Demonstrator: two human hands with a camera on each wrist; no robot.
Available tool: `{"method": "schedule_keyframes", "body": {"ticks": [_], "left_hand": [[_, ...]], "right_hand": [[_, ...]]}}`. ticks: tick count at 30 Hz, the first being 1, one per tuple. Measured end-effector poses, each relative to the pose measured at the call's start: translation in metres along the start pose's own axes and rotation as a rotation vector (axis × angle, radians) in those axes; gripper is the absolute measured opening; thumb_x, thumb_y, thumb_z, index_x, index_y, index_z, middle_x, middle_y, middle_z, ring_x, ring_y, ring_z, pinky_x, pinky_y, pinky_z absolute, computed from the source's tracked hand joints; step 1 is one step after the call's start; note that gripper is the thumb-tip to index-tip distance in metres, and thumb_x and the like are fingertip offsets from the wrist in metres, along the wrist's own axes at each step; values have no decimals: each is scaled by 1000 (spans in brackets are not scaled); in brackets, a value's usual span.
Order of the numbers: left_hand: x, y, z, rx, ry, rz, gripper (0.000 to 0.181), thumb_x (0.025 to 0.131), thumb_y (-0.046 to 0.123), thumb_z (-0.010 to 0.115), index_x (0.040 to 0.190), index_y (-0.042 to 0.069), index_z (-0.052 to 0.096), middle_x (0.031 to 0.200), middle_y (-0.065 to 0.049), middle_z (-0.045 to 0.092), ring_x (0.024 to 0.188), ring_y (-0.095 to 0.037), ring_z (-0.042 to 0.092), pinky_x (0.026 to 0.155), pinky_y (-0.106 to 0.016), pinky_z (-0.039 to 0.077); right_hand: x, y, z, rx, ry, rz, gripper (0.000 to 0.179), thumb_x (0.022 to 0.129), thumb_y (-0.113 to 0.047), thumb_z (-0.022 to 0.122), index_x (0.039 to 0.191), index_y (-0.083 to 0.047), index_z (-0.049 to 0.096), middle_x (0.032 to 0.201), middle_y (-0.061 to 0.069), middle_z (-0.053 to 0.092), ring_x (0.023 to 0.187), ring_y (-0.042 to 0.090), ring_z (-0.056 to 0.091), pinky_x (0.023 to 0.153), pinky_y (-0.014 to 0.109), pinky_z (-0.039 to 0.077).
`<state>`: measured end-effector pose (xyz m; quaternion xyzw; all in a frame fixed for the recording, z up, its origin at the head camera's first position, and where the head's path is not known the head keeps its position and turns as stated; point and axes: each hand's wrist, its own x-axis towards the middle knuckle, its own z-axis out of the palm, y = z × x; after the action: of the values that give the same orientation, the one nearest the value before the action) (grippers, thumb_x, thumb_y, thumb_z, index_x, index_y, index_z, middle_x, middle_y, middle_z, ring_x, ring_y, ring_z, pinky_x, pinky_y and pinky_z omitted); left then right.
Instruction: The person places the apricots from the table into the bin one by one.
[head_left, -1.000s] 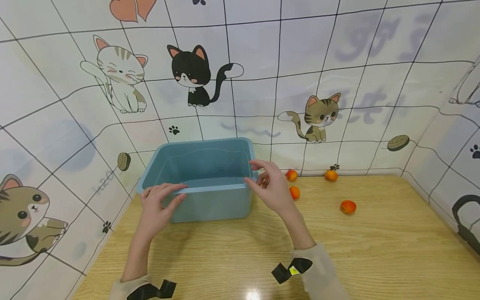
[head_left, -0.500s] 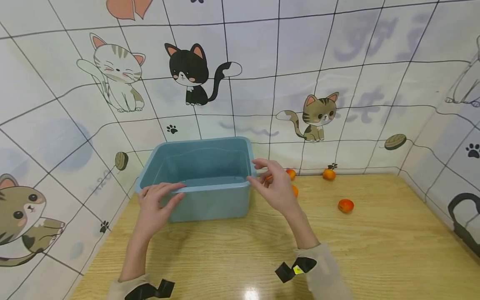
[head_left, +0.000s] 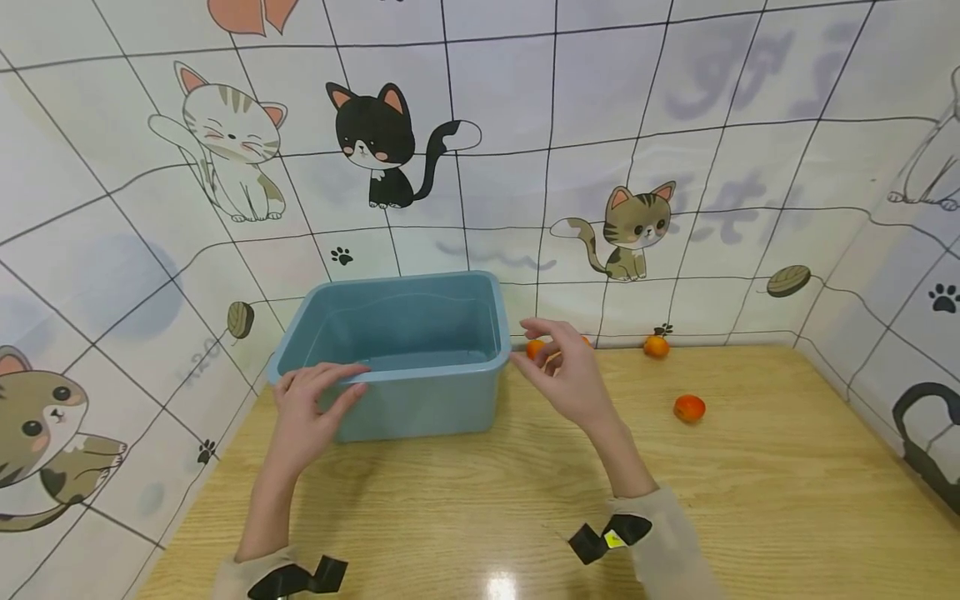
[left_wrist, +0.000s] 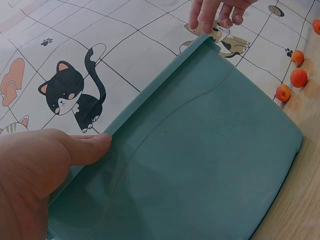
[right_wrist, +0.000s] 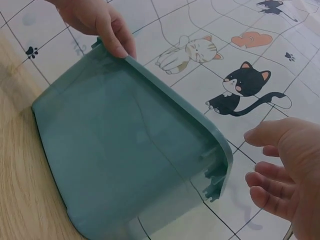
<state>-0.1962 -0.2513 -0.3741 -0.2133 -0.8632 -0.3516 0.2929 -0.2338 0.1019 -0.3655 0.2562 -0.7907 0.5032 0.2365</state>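
A blue-green plastic bin (head_left: 420,406) stands upright on the wooden table against the patterned backdrop, with nothing seen inside it. My left hand (head_left: 303,412) grips its front rim near the left corner, fingers over the edge and thumb on the outer wall (left_wrist: 90,147). Beside the bin's right front corner, my right hand (head_left: 570,379) hovers with loosely bent fingers and holds nothing. In the right wrist view a gap shows between its fingertips (right_wrist: 254,136) and the rim. One small orange-red fruit (head_left: 535,348) lies behind that hand, partly hidden by it.
More small fruits lie to the right, one orange fruit (head_left: 656,347) near the backdrop and one redder fruit (head_left: 689,408) closer in. The left wrist view shows several close together, including a red-orange fruit (left_wrist: 298,78). A cat-printed backdrop (head_left: 517,192) borders the table (head_left: 465,517).
My right hand has come away from the bin's right corner and shifted right, now covering some of the fruits. The left hand keeps its grip on the rim. The head view has shifted slightly.
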Motion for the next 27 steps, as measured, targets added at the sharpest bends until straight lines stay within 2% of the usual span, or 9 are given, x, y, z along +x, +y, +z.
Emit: {"method": "schedule_keyframes", "body": {"ticks": [8,15,19,27], "left_hand": [[0,0,-1,4,-8,-3,26,89,5,76,115,11,76,108,-5,72,105,-23,57,97,-54,18],[-1,-2,-1,7,-6,-10,26,89,5,76,115,11,76,108,-6,71,106,-23,57,97,-55,18],[-1,-2,-1,6,-10,-14,26,89,6,76,115,12,76,108,-5,71,106,-23,56,98,-55,18],[-1,-1,-1,4,-12,-17,26,89,6,76,115,12,75,109,-6,71,106,-22,56,98,-54,17]], "right_hand": [[-6,9,-13,-64,0,18,43,89,-8,79,129,-5,64,110,10,63,71,16,61,61,26,50],[-8,10,-23,-73,-5,58,45,89,-10,78,131,-6,63,112,10,62,76,17,61,66,34,52],[-9,14,-28,-93,-11,74,46,90,-12,78,133,-7,62,113,9,62,78,17,60,68,34,53],[-9,31,-36,-103,-2,131,44,93,-17,75,134,-7,61,114,10,61,79,19,61,68,31,52]]}}
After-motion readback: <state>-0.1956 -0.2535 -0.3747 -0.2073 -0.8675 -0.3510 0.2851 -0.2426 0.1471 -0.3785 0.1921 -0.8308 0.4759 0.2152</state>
